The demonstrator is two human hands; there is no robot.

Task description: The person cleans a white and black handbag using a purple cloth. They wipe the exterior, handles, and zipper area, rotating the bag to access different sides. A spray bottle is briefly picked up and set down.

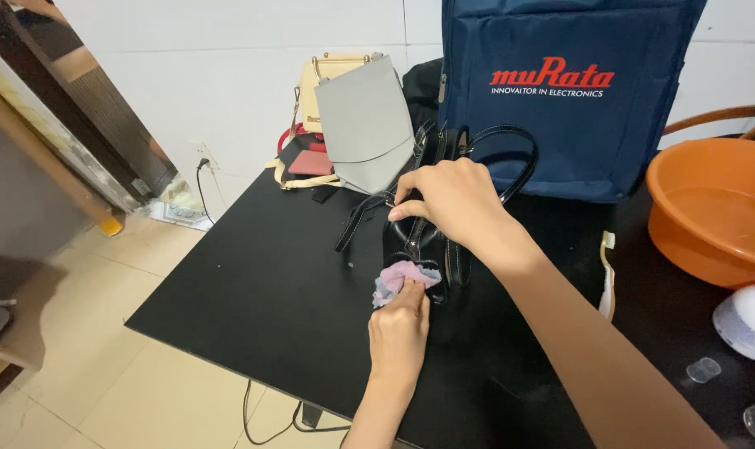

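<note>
The small glossy black leather handbag [423, 249] lies mid-table with its long axis running away from me, my right hand [448, 199] clenched on its far upper end while my left hand [400, 328], nearer me, pinches a crumpled pink cloth [402, 277] against its near end, the orange plastic basin [714, 208] well apart to the right showing nothing inside.

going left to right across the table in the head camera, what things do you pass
Grey handbag → black handbag under the hands → blue backpack → toothbrush → orange basin → white bottle.

Two bare, sleeveless forearms and hands [427, 249]
</note>
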